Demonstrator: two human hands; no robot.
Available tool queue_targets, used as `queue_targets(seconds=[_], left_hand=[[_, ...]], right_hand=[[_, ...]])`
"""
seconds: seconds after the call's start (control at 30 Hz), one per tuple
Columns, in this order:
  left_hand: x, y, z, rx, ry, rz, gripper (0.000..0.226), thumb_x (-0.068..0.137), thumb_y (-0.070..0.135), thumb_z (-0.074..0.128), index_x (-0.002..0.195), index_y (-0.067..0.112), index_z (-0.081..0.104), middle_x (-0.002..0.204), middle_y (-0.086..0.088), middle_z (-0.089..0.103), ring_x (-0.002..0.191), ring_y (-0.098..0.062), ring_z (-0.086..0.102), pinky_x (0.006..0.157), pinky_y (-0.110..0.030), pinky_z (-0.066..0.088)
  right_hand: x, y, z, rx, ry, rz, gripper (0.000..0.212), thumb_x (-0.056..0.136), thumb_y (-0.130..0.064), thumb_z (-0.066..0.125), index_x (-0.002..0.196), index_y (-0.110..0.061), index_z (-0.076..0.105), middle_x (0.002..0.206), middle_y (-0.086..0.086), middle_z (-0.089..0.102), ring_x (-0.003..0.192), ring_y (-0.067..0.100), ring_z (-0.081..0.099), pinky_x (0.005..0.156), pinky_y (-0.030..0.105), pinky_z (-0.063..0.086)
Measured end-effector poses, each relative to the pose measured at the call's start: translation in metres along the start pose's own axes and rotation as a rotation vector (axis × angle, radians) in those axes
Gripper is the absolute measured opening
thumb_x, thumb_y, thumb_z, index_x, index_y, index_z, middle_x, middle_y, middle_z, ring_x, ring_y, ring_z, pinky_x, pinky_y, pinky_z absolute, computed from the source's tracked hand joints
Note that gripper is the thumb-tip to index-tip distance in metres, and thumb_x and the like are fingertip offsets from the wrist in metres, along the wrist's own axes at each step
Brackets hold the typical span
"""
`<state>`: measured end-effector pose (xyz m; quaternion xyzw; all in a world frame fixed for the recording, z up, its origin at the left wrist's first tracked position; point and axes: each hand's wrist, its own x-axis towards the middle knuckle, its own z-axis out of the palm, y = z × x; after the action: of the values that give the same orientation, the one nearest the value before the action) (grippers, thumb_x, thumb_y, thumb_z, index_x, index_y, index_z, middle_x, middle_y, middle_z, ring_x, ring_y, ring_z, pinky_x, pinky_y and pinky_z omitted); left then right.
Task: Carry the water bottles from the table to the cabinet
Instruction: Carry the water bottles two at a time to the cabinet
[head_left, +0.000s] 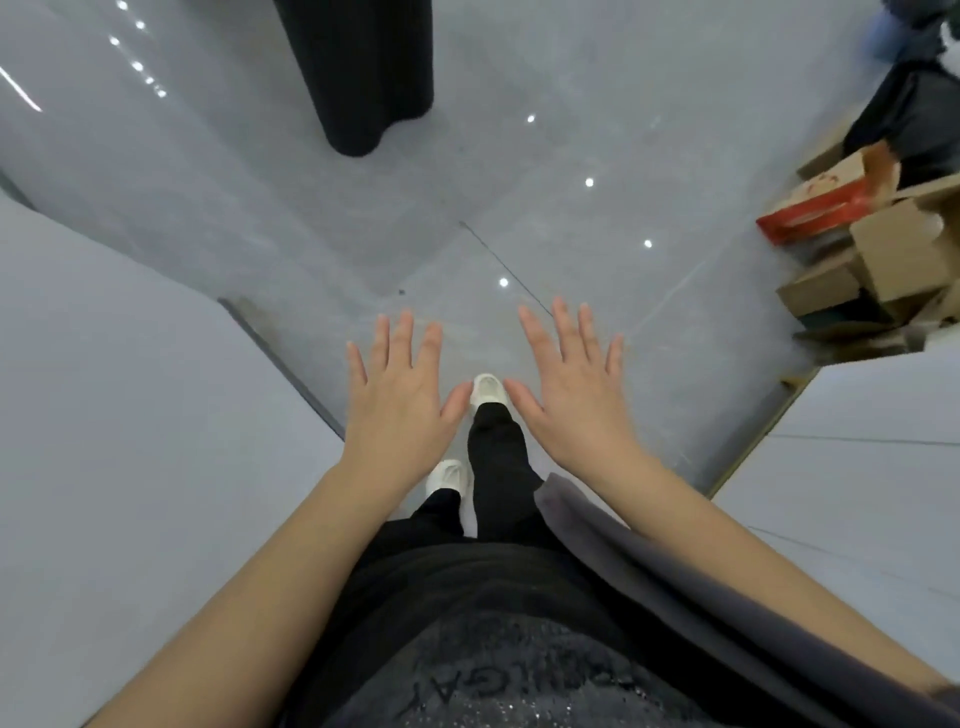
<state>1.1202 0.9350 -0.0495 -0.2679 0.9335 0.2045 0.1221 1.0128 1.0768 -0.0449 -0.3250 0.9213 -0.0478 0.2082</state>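
My left hand (397, 397) and my right hand (571, 387) are held out flat in front of me, palms down, fingers spread, with nothing in either. They hover side by side over the grey tiled floor, above my white shoes (488, 389). No water bottle shows in this view. I cannot tell whether either of the pale surfaces at the sides is the table or the cabinet.
A pale grey flat surface (119, 441) fills the left side and a white surface (872, 457) with a gold edge the right. Stacked cardboard boxes (883, 249) lie at the right. Another person's dark trouser legs (363, 78) stand ahead on the glossy floor (519, 208).
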Motion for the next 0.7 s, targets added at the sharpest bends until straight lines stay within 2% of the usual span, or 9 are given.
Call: queue_targets(seconds=[0.23, 0.4, 0.53, 0.7], left_hand=[[0.055, -0.019, -0.022, -0.058, 0.048, -0.282, 0.069, 0.097, 0.053, 0.033, 0.154, 0.02, 0.013, 0.162, -0.009, 0.001, 0.149, -0.027, -0.007, 0.119, -0.054, 0.0], [0.087, -0.027, -0.043, -0.098, 0.061, -0.42, 0.07, 0.097, 0.054, 0.031, 0.155, 0.022, 0.008, 0.163, -0.009, -0.002, 0.149, -0.026, -0.01, 0.119, -0.055, -0.001], [0.11, -0.044, -0.061, -0.119, 0.093, -0.479, 0.069, 0.098, 0.053, 0.032, 0.154, 0.021, 0.009, 0.162, -0.009, -0.001, 0.149, -0.028, -0.009, 0.118, -0.055, -0.001], [0.143, -0.083, -0.08, -0.136, 0.085, -0.524, 0.07, 0.097, 0.054, 0.03, 0.154, 0.021, 0.007, 0.162, -0.009, -0.002, 0.149, -0.027, -0.011, 0.118, -0.054, -0.003]], right_hand=[[0.099, -0.009, -0.027, -0.102, -0.085, -0.254, 0.072, 0.098, -0.049, 0.042, 0.155, -0.03, 0.003, 0.164, 0.007, -0.004, 0.15, 0.033, -0.008, 0.116, 0.058, -0.003], [0.168, -0.026, -0.053, -0.202, -0.103, -0.427, 0.072, 0.097, -0.049, 0.044, 0.155, -0.031, 0.007, 0.164, 0.006, -0.001, 0.15, 0.032, -0.007, 0.116, 0.058, -0.003], [0.215, -0.055, -0.068, -0.254, -0.08, -0.531, 0.071, 0.096, -0.051, 0.043, 0.155, -0.031, 0.008, 0.164, 0.008, 0.003, 0.15, 0.034, -0.002, 0.116, 0.059, 0.001], [0.261, -0.101, -0.069, -0.281, -0.121, -0.574, 0.071, 0.097, -0.052, 0.039, 0.155, -0.032, 0.003, 0.164, 0.006, -0.001, 0.15, 0.032, -0.006, 0.118, 0.058, 0.0]])
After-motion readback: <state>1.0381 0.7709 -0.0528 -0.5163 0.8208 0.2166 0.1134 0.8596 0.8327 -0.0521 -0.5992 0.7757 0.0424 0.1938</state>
